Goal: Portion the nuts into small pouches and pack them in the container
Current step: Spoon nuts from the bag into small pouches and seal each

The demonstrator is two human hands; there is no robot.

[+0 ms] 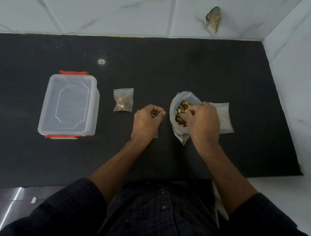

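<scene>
the counter (34, 160) is a dark slab against a white tiled wall. near its left part sits the container (68, 105), a clear plastic box with its lid on and red clips at the far and near ends. just right of it, apart from it, lies a pouch (123, 100), small and clear, with a few nuts in its lower half.

at the middle of the counter the left hand (147, 119) rests with fingers curled in, thumb and fingertips meeting around a second pouch (156, 134); only thin clear edges of it show past the hand, so how much it holds cannot be told.

right of that stands the bag (176, 110), clear plastic, its mouth open and full of brown nuts (181, 109). the right hand (203, 120) reaches into the mouth from the near side, fingers bent down among the nuts; whether they have closed on any cannot be told. behind that hand, toward the right edge, lies a stack of pouches (224, 116), flat and pale.

a dark checked shirt (160, 221) with rolled sleeves fills the near side.
</scene>
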